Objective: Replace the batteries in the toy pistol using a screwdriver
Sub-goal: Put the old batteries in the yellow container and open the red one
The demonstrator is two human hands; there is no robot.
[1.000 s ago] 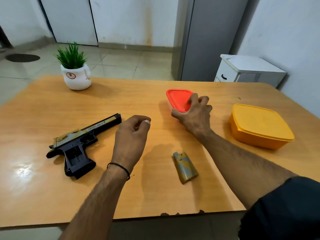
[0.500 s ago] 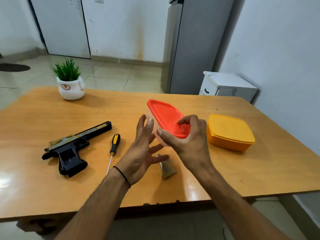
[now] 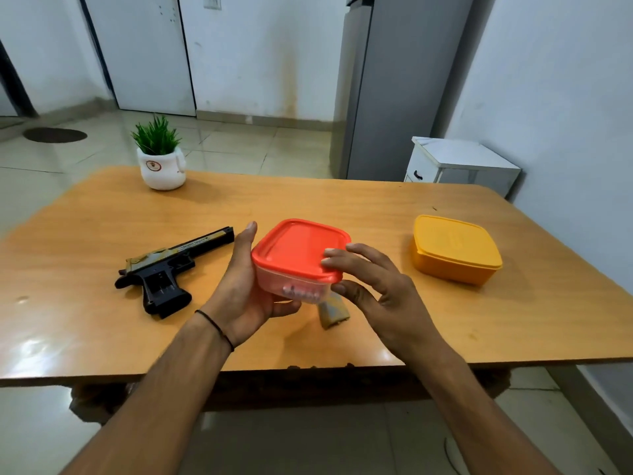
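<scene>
The black and gold toy pistol [image 3: 161, 272] lies on its side on the wooden table [image 3: 342, 207], left of my hands. My left hand [image 3: 239, 296] holds a clear container with a red lid [image 3: 294, 248] above the table, palm against its left side and thumb underneath. My right hand [image 3: 383, 289] pinches the lid's right corner, fingertips on top and thumb under the rim. Small items show through the container's clear wall. The gold battery cover [image 3: 334, 311] lies on the table under the container, partly hidden. The screwdriver is hidden behind my left hand.
A closed yellow container [image 3: 455, 248] sits on the table to the right. A small potted plant [image 3: 161, 166] stands at the far left of the table. Beyond the table's far right corner are a white cabinet [image 3: 459, 166] and a grey fridge.
My right hand lifted the red-lidded container from the table's far side and brought it near. My left hand has taken it from the left, and it now sits level between both hands.
</scene>
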